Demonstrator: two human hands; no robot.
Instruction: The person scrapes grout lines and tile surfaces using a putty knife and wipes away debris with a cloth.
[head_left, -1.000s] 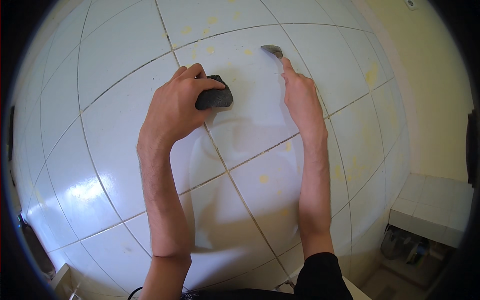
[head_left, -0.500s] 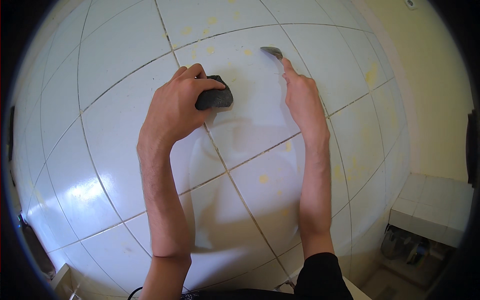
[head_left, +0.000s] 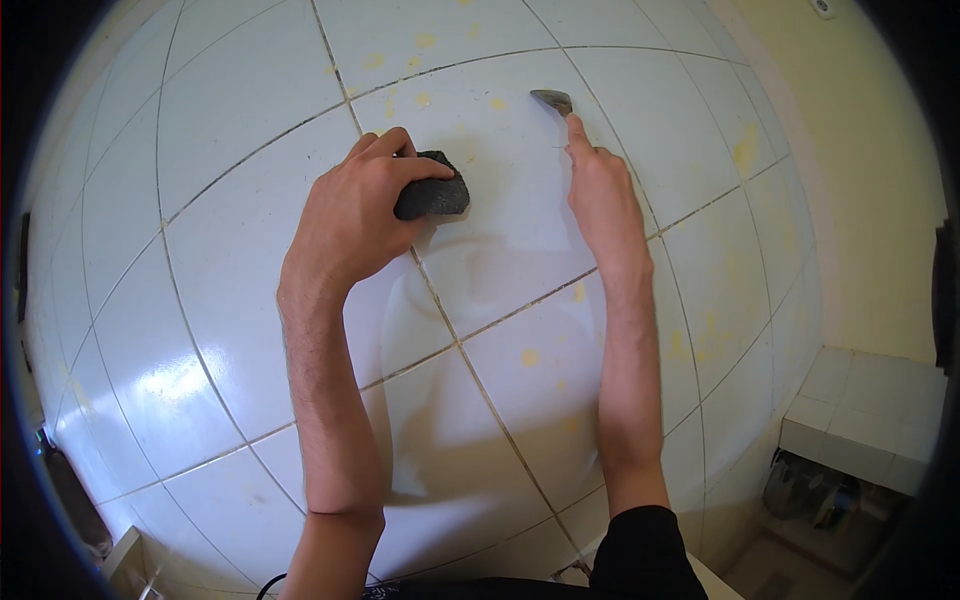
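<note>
Head: left hand (head_left: 358, 210) partly covers pad (head_left: 446, 198).

The block (head_left: 442, 200) is black, the blade (head_left: 552, 100) seemingly grey, the tiles (head_left: 250, 90) bluish-white, yellow-spotted and dark-lined.

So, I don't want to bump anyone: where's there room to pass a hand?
Open tile lies between the forearms and left of the left hand. It's tighter higher up, between its dark pad and the right hand with its metal blade.
</note>
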